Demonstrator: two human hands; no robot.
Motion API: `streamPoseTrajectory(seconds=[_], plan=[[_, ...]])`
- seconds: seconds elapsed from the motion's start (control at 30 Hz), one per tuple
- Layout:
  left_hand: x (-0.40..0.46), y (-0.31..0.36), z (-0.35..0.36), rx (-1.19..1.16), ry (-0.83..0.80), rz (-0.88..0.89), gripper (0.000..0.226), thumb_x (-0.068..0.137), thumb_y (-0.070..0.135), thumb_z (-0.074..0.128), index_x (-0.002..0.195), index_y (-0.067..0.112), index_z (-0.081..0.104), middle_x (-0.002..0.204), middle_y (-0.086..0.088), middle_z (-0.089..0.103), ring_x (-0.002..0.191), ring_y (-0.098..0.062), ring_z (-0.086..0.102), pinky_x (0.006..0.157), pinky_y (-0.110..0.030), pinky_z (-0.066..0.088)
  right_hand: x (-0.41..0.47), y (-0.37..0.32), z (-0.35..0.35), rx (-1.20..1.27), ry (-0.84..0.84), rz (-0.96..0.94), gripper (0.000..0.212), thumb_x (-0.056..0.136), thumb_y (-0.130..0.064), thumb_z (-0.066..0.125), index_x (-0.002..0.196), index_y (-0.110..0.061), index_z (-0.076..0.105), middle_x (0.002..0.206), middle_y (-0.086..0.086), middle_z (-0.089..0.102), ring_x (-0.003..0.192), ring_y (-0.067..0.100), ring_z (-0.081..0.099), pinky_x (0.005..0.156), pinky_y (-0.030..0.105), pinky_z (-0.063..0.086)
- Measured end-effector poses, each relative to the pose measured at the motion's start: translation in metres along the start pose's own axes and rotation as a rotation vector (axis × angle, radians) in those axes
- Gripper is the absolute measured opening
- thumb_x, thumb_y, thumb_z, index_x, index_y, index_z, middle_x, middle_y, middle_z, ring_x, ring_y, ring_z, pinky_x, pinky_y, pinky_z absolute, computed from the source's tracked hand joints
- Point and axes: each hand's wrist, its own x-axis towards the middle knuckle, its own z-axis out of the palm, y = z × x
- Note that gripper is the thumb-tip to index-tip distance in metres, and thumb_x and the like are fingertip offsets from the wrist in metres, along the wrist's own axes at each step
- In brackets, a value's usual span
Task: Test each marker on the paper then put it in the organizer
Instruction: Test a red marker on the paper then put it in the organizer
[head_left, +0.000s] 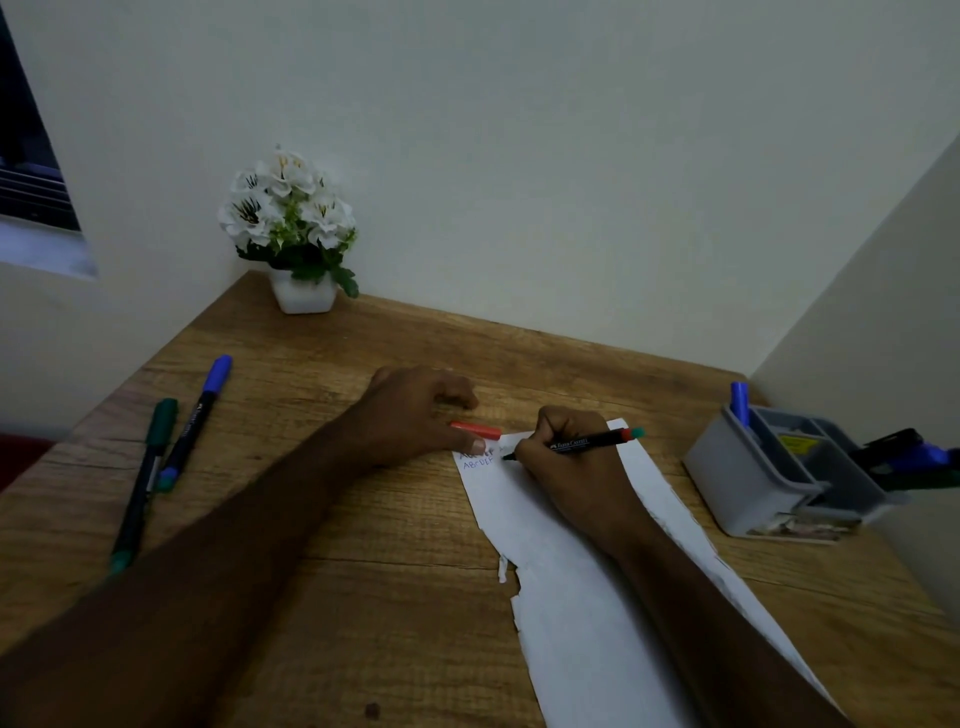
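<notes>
Here right hand (563, 462) grips a marker (576, 444), tip on the paper (571, 597). Left hand (421, 415) pinches a red cap (475, 429) on the counter (363, 571).

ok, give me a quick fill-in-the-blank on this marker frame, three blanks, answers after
1. The right hand presses the marker tip onto the ____.
2. The left hand holds a cap coloured ____.
3. On the table's left side lie ____ untested markers.

Missing words: paper; red; two
</notes>
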Motion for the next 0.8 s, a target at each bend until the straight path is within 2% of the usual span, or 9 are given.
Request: streamPoseTrajectory(seconds=[0.13, 0.27, 0.4, 0.6, 0.8], plan=[[-0.0001, 0.0009, -0.0001, -0.001, -0.002, -0.013, 0.060, 0.066, 0.058, 0.077, 0.119, 0.034, 0.065, 0.139, 0.016, 0.053, 0.136, -0.009, 0.040, 0.118, -0.048, 0.018, 0.0009, 0.0013, -0.0008, -0.021, 0.019, -0.003, 0.035, 0.082, -0.012, 0.073, 0.054, -0.017, 0.052, 0.053, -0.010, 0.055, 0.053, 0.001, 0.049, 0.048, 0.013, 0.038], [0.0006, 0.0003, 0.0006, 0.001, 0.000, -0.009, 0.060, 0.066, 0.057, 0.078, 0.119, 0.034, 0.065, 0.140, 0.016, 0.053, 0.136, -0.008, 0.039, 0.119, -0.048, 0.017, 0.0016, 0.0016, 0.0001, -0.017, 0.026, -0.007, 0.033, 0.082, -0.013, 0.074, 0.058, -0.004, 0.053, 0.055, 0.002, 0.054, 0.053, 0.003, 0.047, 0.049, 0.018, 0.037], [0.0013, -0.0006, 0.0005, 0.006, 0.006, -0.004, 0.060, 0.065, 0.059, 0.077, 0.119, 0.035, 0.065, 0.140, 0.017, 0.053, 0.137, -0.007, 0.038, 0.118, -0.045, 0.015, 0.0014, 0.0021, -0.0002, -0.047, 0.026, 0.010, 0.033, 0.082, -0.016, 0.074, 0.057, -0.009, 0.053, 0.053, -0.007, 0.054, 0.054, 0.003, 0.049, 0.049, 0.016, 0.038], [0.0009, -0.0010, 0.0011, 0.014, 0.008, -0.004, 0.060, 0.065, 0.059, 0.077, 0.119, 0.035, 0.064, 0.141, 0.017, 0.052, 0.137, -0.008, 0.037, 0.117, -0.044, 0.012, 0.0020, 0.0026, -0.0007, -0.027, 0.041, 0.011, 0.032, 0.083, -0.014, 0.073, 0.060, -0.005, 0.053, 0.054, -0.006, 0.054, 0.055, 0.003, 0.049, 0.048, 0.015, 0.037], [0.0007, 0.0004, 0.0003, -0.018, 0.009, -0.009, 0.058, 0.065, 0.057, 0.078, 0.116, 0.034, 0.066, 0.138, 0.016, 0.055, 0.136, -0.008, 0.039, 0.118, -0.048, 0.018, 0.0018, 0.0014, 0.0000, 0.000, 0.032, -0.003, 0.033, 0.071, -0.029, 0.066, 0.057, -0.005, 0.049, 0.051, -0.002, 0.049, 0.053, 0.004, 0.044, 0.049, 0.020, 0.035]])
